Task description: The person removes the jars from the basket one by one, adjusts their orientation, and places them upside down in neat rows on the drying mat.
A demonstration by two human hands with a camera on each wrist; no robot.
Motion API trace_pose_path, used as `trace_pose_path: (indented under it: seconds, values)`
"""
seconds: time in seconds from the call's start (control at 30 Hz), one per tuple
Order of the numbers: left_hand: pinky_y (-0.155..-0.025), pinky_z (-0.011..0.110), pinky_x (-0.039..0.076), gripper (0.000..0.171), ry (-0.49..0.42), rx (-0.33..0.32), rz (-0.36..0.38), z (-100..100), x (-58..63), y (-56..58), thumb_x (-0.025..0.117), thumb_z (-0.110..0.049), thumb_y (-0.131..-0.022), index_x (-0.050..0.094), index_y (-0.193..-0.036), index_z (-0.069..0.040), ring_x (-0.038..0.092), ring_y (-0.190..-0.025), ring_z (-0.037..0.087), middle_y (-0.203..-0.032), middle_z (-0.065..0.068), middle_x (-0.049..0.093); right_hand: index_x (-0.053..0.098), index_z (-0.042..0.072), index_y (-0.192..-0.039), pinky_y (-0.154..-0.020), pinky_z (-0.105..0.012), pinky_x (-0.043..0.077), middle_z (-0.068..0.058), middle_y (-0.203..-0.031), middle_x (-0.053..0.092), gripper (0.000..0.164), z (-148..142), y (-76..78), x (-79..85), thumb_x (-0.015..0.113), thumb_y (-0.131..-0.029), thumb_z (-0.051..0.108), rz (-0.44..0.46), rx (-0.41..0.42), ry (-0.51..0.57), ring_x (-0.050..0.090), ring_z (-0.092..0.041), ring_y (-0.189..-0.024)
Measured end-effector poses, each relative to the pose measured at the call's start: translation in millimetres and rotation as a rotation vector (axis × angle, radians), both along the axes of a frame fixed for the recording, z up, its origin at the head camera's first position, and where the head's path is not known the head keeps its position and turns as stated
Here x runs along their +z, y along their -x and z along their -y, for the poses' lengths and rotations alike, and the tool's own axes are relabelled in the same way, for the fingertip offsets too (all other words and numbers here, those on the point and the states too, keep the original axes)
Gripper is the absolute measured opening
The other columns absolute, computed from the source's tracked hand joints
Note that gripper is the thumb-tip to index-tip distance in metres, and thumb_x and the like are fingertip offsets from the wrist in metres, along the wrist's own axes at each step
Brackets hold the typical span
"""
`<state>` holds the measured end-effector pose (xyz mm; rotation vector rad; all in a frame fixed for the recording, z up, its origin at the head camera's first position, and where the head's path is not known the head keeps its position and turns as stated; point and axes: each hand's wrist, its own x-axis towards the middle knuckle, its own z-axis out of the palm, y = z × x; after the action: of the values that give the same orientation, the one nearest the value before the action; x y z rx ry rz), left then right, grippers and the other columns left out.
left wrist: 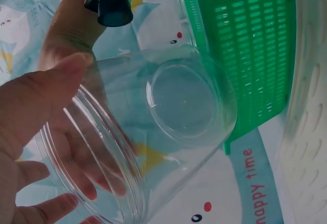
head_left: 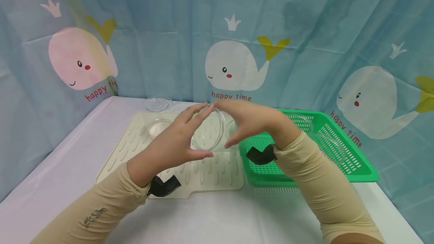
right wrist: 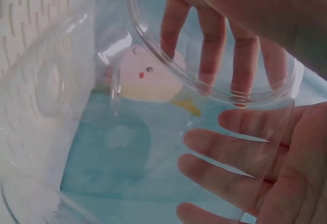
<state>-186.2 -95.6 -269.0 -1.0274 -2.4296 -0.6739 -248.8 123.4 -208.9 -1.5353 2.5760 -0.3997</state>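
A clear round plastic container (head_left: 209,129) is held up on its side above the cream mat. Its ridged rim (left wrist: 104,132) faces the left palm, and its round base (left wrist: 184,101) points away. My left hand (head_left: 173,138) grips the rim end, thumb at one side and fingers spread at the other. Opposite it, my right hand (head_left: 255,121) arches over with its thumb apart from the fingers. In the right wrist view the right fingers (right wrist: 230,137) lie fairly straight and spread along the container's clear wall, and the left fingers (right wrist: 212,45) show through the plastic.
The cream draining mat (head_left: 210,176) lies on a white-covered table (head_left: 223,217). Two clear round containers (head_left: 157,103) stand at its back left. On the right, a green slotted basket (head_left: 352,178) holds clear round pieces (head_left: 330,148). A blue whale-print curtain (head_left: 162,59) rises behind.
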Motion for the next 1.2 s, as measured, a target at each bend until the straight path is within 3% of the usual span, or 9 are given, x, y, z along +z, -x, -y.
trace_pose_path:
  seconds: [0.27, 0.43, 0.67, 0.9, 1.07, 1.2]
  values:
    - [-0.101, 0.031, 0.036, 0.104, -0.061, -0.031, 0.006, -0.3, -3.9, 1.3, 0.084, -0.036, -0.062, 0.026, -0.144, -0.013, 0.033, -0.128, 0.017, -0.138, 0.005, 0.033, 0.034, 0.014, -0.14, -0.106, -0.028, 0.029, 0.009, -0.139, 0.038, 0.092, 1.6, 1.0, -4.0, 0.081, -0.065, 0.041, 0.022, 0.008, -0.027, 0.035, -0.007, -0.127]
    - [-0.096, 0.032, 0.041, 0.1, -0.135, -0.04, 0.006, 2.4, -5.1, 2.5, 0.085, -0.032, -0.061, 0.029, -0.142, -0.012, 0.037, -0.124, 0.016, -0.135, 0.005, 0.035, 0.032, 0.014, -0.142, -0.106, -0.031, 0.028, 0.006, -0.143, 0.034, 0.091, -3.5, 0.3, -2.1, 0.079, -0.069, 0.04, 0.049, -0.022, 0.01, 0.031, -0.009, -0.131]
    - [-0.091, 0.036, 0.046, 0.098, -0.283, -0.025, 0.187, 11.2, -6.7, 4.6, 0.085, -0.029, -0.062, 0.028, -0.142, -0.02, 0.037, -0.122, 0.02, -0.134, 0.003, 0.033, 0.026, 0.02, -0.144, -0.106, -0.038, 0.03, 0.005, -0.147, 0.027, 0.089, -22.8, 5.0, 0.3, 0.078, -0.073, 0.033, 0.129, -0.051, 0.124, 0.032, -0.017, -0.131]
    - [-0.093, 0.036, 0.044, 0.096, -0.446, -0.033, 0.339, 22.7, -11.6, 7.9, 0.082, -0.02, -0.067, 0.025, -0.143, -0.024, 0.036, -0.126, 0.018, -0.14, 0.0, 0.03, 0.009, 0.019, -0.148, -0.105, -0.043, 0.03, 0.001, -0.151, 0.012, 0.105, -44.8, 8.2, -7.7, 0.08, -0.071, 0.016, 0.261, -0.058, 0.3, 0.029, -0.025, -0.133]
    - [-0.095, 0.036, 0.041, 0.094, -0.575, -0.097, 0.42, 25.5, -13.0, 7.5, 0.078, -0.005, -0.071, 0.022, -0.144, -0.021, 0.033, -0.128, 0.021, -0.144, 0.002, 0.024, 0.002, 0.022, -0.148, -0.105, -0.042, 0.031, 0.0, -0.152, 0.01, 0.111, -53.1, 9.8, -18.0, 0.08, -0.07, 0.011, 0.314, -0.072, 0.366, 0.029, -0.026, -0.133]
    - [-0.097, 0.042, 0.038, 0.089, -0.718, -0.189, 0.511, 24.3, -12.7, 6.2, 0.07, 0.003, -0.076, 0.018, -0.145, -0.018, 0.029, -0.13, 0.025, -0.144, 0.006, 0.02, -0.003, 0.022, -0.148, -0.104, -0.043, 0.032, 0.001, -0.152, 0.007, 0.115, -53.5, 10.5, -23.4, 0.08, -0.069, 0.01, 0.344, -0.07, 0.38, 0.03, -0.027, -0.131]
